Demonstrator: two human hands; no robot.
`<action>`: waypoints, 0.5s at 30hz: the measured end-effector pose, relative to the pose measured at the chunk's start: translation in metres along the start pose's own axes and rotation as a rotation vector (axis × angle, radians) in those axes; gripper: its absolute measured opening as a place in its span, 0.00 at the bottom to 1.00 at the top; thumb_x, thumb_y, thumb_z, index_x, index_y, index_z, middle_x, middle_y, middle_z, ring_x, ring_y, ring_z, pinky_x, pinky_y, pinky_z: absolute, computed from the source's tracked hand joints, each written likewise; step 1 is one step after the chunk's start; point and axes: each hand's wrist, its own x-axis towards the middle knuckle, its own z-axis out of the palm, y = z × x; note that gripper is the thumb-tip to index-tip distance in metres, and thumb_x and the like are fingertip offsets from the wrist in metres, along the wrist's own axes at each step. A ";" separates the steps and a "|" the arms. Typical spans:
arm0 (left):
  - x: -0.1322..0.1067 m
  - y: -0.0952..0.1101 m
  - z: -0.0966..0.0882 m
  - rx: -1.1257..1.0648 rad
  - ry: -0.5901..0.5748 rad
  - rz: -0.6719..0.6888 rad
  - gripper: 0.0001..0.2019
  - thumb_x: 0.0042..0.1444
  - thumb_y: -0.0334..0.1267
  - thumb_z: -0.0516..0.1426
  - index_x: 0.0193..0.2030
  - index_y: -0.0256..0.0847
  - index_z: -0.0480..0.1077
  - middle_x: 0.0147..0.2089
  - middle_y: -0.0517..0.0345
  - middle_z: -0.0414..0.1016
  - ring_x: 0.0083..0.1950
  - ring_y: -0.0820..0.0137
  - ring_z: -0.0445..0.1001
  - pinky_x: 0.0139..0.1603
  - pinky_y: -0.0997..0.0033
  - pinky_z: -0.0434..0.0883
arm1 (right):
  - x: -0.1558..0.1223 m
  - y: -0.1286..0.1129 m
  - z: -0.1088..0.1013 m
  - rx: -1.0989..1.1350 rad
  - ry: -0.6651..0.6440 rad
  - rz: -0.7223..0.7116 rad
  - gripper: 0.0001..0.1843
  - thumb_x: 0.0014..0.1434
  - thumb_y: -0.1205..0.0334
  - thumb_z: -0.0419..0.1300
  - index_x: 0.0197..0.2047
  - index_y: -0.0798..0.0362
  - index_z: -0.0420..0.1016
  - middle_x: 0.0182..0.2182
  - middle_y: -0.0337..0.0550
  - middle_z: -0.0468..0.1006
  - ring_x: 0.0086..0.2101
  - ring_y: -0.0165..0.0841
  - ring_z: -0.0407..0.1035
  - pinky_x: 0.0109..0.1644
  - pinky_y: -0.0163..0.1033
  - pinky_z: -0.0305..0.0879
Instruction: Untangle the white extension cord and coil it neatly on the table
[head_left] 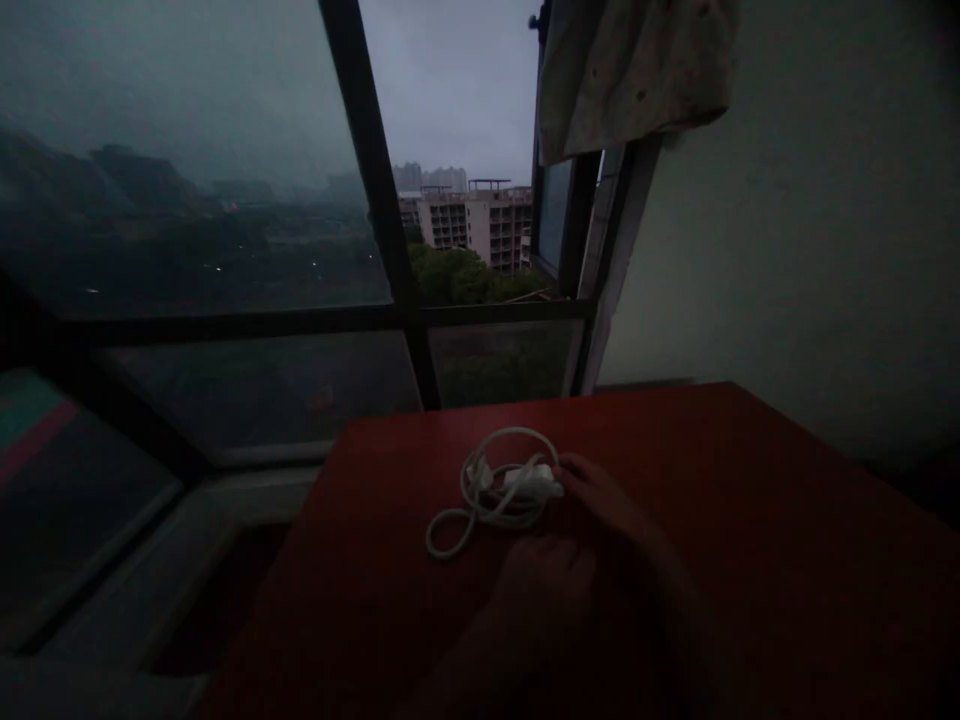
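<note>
Dim light, grey sky past the window [457, 90]. Pale cable [499, 518] lies in loose, overlapping loops on the red-brown surface [675, 430], towards the window side; one small loop strays left. Two whitish blocks among the turns: a larger block [529, 480] at right, a smaller block [480, 473] at left, perhaps plug or adapter.

Right hand [600, 492] reaches in, fingers partly extended, tips at the larger block's right end; whether they grip or merely touch, cannot tell. Left hand [551, 575] sits just nearer than the coil, fingers bent inward; any hold is out of sight.

Judged light; cord bendy yet springy, prone to snag on itself. Blocks look rigid, likely smooth: best taken by their sides, with loops gathered together.

Hard to read: block details, cord ends, left fingertips. Forearms fade into shadow.
</note>
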 end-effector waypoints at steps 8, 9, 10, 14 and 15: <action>-0.006 -0.076 -0.031 -0.195 0.556 -0.503 0.13 0.61 0.37 0.49 0.50 0.42 0.68 0.48 0.48 0.72 0.48 0.61 0.71 0.49 0.59 0.69 | -0.003 -0.005 -0.001 0.142 -0.052 -0.004 0.22 0.57 0.44 0.57 0.47 0.51 0.73 0.47 0.46 0.75 0.47 0.40 0.69 0.54 0.46 0.63; -0.006 -0.089 -0.028 -0.217 0.576 -0.563 0.13 0.61 0.38 0.49 0.50 0.41 0.68 0.50 0.47 0.71 0.50 0.60 0.70 0.51 0.56 0.68 | -0.003 -0.005 -0.002 0.170 -0.073 0.003 0.23 0.57 0.44 0.58 0.48 0.51 0.72 0.48 0.46 0.75 0.48 0.40 0.69 0.54 0.46 0.63; -0.005 -0.099 -0.024 -0.255 0.576 -0.579 0.13 0.60 0.40 0.50 0.49 0.41 0.69 0.50 0.47 0.71 0.52 0.59 0.69 0.55 0.54 0.66 | -0.004 -0.005 -0.002 0.191 -0.092 0.012 0.23 0.56 0.45 0.59 0.49 0.51 0.72 0.49 0.47 0.74 0.48 0.40 0.69 0.54 0.47 0.63; -0.005 -0.119 -0.004 -0.591 0.494 -0.671 0.19 0.61 0.47 0.49 0.54 0.39 0.66 0.52 0.47 0.72 0.53 0.61 0.71 0.56 0.57 0.66 | -0.004 0.001 -0.003 0.212 -0.137 0.017 0.26 0.54 0.46 0.62 0.52 0.51 0.69 0.50 0.47 0.74 0.49 0.40 0.69 0.55 0.48 0.64; -0.005 -0.119 -0.002 -0.655 0.468 -0.676 0.20 0.62 0.48 0.48 0.55 0.39 0.66 0.52 0.47 0.72 0.53 0.62 0.71 0.55 0.58 0.66 | -0.004 0.002 -0.002 0.216 -0.133 0.011 0.27 0.54 0.46 0.62 0.53 0.51 0.68 0.51 0.47 0.74 0.49 0.40 0.69 0.55 0.47 0.64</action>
